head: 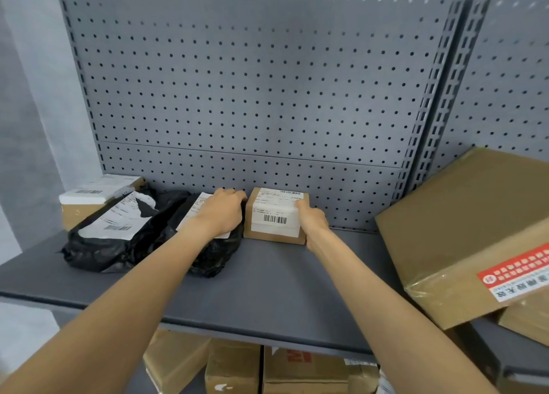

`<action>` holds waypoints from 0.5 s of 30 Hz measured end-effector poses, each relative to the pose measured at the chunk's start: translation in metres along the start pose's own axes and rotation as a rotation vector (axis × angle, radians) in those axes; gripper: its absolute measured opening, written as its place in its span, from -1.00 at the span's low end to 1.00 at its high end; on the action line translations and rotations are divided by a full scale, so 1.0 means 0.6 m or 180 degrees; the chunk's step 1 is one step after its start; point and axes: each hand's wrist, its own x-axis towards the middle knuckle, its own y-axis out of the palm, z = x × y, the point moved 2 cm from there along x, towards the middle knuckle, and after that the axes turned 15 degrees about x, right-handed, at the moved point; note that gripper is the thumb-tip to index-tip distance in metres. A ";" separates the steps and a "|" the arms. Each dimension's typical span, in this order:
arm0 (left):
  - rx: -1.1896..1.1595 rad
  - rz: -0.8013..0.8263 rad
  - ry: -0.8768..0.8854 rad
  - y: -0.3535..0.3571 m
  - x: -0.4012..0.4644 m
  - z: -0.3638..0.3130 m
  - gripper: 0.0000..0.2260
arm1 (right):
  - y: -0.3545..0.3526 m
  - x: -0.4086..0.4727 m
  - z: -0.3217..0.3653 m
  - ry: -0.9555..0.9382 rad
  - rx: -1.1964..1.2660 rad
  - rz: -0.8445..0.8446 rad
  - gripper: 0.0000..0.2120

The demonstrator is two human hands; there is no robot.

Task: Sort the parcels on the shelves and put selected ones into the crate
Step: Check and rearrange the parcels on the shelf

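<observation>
A small brown cardboard parcel [274,217] with a white barcode label stands on the grey shelf [267,286] against the pegboard. My right hand [312,220] grips its right side, thumb on the label. My left hand [221,212] is curled against its left side, lying over a black plastic mailer [211,254]. A second black mailer [118,239] with a torn white label lies further left. Behind it sits a brown box [98,196] with a white label on top.
A large brown carton [463,233] with a red sticker leans at the right, overhanging the neighbouring shelf. Several cardboard boxes [297,370] sit on the shelf below. The perforated grey back panel [252,82] rises behind. No crate is in view.
</observation>
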 end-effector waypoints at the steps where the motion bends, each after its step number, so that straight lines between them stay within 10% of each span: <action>1: 0.0009 -0.0013 -0.0006 0.000 0.000 0.001 -0.67 | 0.000 0.000 0.000 0.0009 -0.0010 0.0023 -0.58; 15: -0.0579 -0.0415 0.0312 -0.149 0.007 -0.113 -0.62 | -0.092 -0.088 0.131 -0.1070 -0.0938 0.0027 -0.59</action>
